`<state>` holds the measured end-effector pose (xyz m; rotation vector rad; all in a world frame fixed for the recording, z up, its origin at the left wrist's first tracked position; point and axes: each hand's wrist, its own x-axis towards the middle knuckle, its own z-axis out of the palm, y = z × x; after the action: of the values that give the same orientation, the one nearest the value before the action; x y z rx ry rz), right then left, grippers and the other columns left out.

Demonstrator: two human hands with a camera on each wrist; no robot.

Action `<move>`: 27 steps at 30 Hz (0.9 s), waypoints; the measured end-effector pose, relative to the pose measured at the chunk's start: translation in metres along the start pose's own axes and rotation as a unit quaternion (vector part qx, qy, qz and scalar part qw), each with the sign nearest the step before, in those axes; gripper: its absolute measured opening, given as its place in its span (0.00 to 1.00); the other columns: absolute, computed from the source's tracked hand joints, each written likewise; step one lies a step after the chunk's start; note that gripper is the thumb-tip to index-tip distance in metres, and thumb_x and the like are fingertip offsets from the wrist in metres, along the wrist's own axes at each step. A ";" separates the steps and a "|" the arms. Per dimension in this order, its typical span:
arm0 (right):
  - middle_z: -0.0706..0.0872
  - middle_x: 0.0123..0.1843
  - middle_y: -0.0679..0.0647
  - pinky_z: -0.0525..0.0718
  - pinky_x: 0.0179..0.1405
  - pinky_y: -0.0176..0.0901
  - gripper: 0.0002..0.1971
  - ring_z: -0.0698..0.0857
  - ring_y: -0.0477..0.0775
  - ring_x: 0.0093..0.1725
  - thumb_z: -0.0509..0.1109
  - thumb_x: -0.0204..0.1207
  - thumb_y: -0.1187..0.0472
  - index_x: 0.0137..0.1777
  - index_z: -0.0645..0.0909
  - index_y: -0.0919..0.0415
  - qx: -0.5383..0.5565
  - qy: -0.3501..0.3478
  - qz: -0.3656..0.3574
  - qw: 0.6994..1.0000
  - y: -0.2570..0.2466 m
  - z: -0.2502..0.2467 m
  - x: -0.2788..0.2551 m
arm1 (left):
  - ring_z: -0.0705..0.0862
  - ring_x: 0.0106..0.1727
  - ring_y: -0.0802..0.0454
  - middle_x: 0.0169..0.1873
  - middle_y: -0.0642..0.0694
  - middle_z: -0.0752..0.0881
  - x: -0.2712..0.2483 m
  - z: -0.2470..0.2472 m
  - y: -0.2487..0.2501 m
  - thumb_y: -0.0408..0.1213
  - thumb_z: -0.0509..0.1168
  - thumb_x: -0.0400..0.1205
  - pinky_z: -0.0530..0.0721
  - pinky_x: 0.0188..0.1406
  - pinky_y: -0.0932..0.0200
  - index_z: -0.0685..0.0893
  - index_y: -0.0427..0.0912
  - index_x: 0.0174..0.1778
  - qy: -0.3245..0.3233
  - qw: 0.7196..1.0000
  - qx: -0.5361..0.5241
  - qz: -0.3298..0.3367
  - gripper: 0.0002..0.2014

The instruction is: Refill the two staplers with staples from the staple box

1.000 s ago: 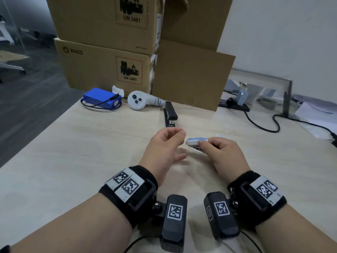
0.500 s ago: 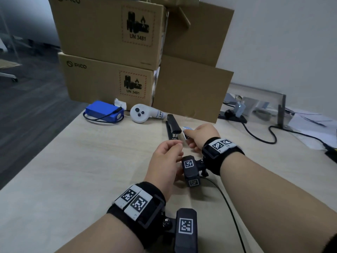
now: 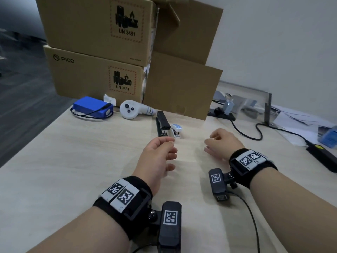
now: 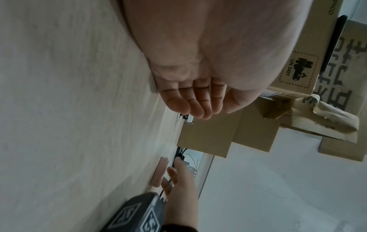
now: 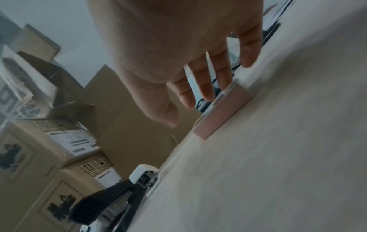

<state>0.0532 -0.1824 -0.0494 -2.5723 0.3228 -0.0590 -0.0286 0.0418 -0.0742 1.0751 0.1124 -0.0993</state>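
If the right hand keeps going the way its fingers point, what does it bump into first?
Probably the pink staple box. The right hand has its fingertips just above the box's far edge, though contact is unclear.

Both bare forearms wear black wristbands (image 3: 127, 199) (white tags with square black codes) carrying black cabled cameras (image 3: 170, 225).

Clutter at the back of the counter (image 3: 54, 161)
Stacked cardboard boxes (image 3: 94, 77) stood behind a blue battery pack (image 3: 91, 109) and a white controller (image 3: 130, 111); a black cable (image 3: 255, 132) and papers (image 3: 295, 121) lay rightward
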 end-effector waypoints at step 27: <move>0.90 0.49 0.50 0.83 0.53 0.49 0.04 0.87 0.55 0.51 0.68 0.77 0.54 0.45 0.83 0.52 0.065 0.046 -0.062 0.995 -0.020 0.019 0.022 | 0.81 0.30 0.54 0.32 0.46 0.85 -0.001 0.000 0.005 0.32 0.63 0.85 0.74 0.21 0.62 0.88 0.42 0.52 -0.008 1.000 0.000 -0.029 0.08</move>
<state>0.0813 -0.1615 -0.0550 -2.4615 0.1869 -0.2361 -0.0286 0.0439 -0.0701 1.0711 0.1288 -0.1608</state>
